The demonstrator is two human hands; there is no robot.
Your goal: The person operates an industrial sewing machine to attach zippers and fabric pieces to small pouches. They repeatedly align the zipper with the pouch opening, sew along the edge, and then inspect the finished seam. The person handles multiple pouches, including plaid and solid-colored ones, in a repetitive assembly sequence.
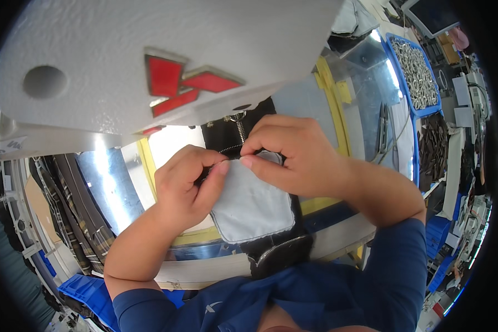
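My left hand (pixel 196 185) is closed on the upper left corner of a pale grey-blue fabric pocket piece (pixel 252 213), thumb and fingertips pinched at its edge. My right hand (pixel 274 152) pinches the same top edge a little to the right, fingers curled. The pale piece lies over black fabric (pixel 274 254), which has a metal zipper (pixel 240 131) with a ring pull above my hands and a curved zipper (pixel 276 249) near the front edge. The white sewing machine head (pixel 110 66), with a red emblem, overhangs the top; the needle area is hidden.
Dark and plaid fabric strips (pixel 72 210) lie left, above a blue crate (pixel 86 296). At right are tweezers (pixel 382 127), a blue tray (pixel 388 41) of metal pieces and a pile of brown pieces (pixel 431 146). Yellow tape (pixel 340 124) marks the metal table.
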